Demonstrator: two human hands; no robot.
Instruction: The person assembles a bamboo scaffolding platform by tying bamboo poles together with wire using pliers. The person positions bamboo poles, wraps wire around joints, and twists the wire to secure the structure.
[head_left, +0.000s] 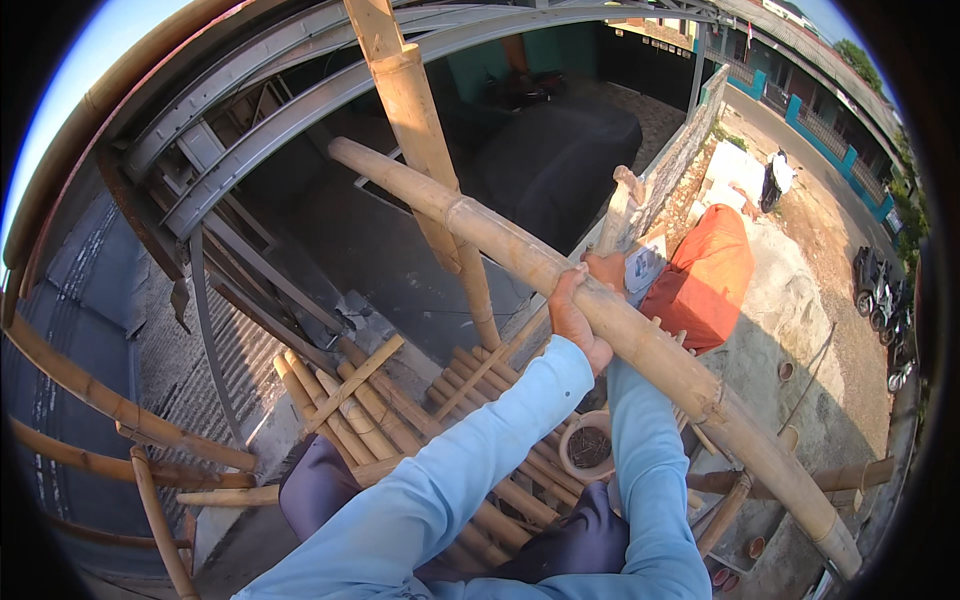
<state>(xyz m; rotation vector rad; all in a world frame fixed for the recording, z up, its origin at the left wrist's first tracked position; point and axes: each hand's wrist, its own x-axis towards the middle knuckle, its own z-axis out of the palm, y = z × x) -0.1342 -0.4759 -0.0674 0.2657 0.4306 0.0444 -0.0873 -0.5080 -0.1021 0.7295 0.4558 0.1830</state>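
Two light-blue sleeves rise from the lower edge toward a long bamboo pole (600, 310) that slants from upper left down to lower right. The left hand (575, 318) is wrapped over this pole, fingers closed on it. The right hand (606, 268) sits just beyond it, on the far side of the pole; whether it grips cannot be told. An upright bamboo post (420, 130) crosses behind the pole. Below the arms lies a platform of bamboo slats (390, 410). On it, just under the pole, rests a small round bowl (587, 446) holding dark, small pieces, too indistinct to identify. A person in orange (705, 275) stands further off.
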